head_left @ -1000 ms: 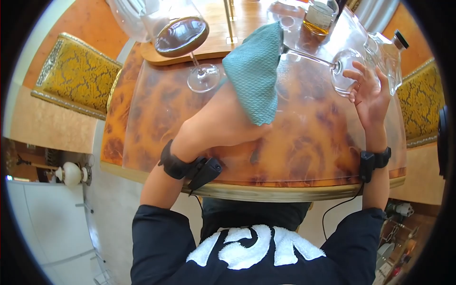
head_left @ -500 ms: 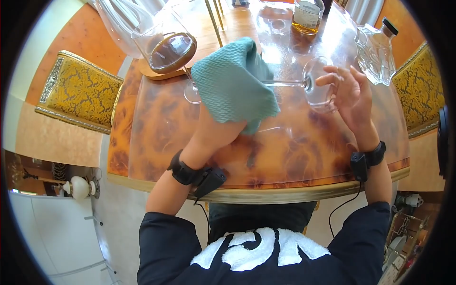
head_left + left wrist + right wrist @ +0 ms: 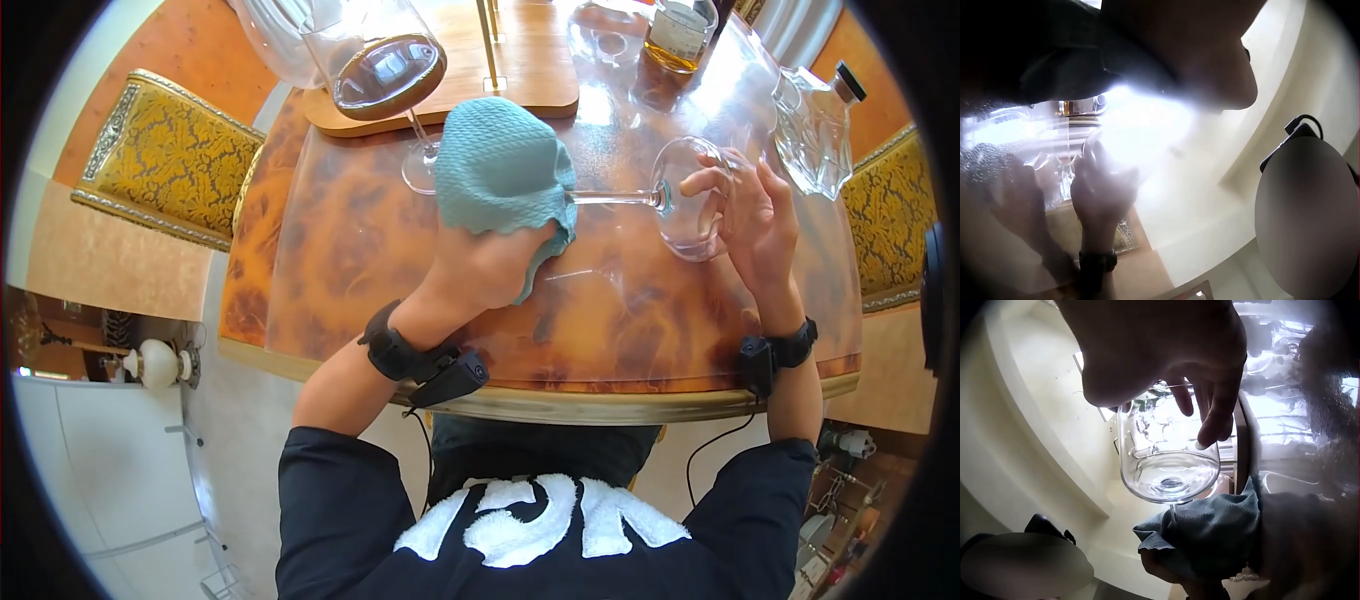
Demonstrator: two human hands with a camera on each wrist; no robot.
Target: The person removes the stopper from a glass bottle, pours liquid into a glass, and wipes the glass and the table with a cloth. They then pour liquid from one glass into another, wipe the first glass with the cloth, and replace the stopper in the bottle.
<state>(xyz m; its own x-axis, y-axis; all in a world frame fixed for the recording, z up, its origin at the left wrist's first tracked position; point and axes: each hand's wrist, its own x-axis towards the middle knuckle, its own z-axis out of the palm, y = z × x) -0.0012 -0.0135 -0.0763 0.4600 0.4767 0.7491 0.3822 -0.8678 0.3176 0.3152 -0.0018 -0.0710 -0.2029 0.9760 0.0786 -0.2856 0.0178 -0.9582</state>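
A filled glass and decanter are flanking the empty wineglass, lying sideways over the counter, bowl rightward; right hand is gripping its bowl, left hand clutching the cloth around its foot.

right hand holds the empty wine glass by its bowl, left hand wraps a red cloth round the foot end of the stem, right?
Not quite: the cloth is teal, not red, as the head view shows. The rest stands: the right hand holds the empty wine glass by its bowl, lying sideways, and the left hand wraps the cloth round the foot end of the stem.
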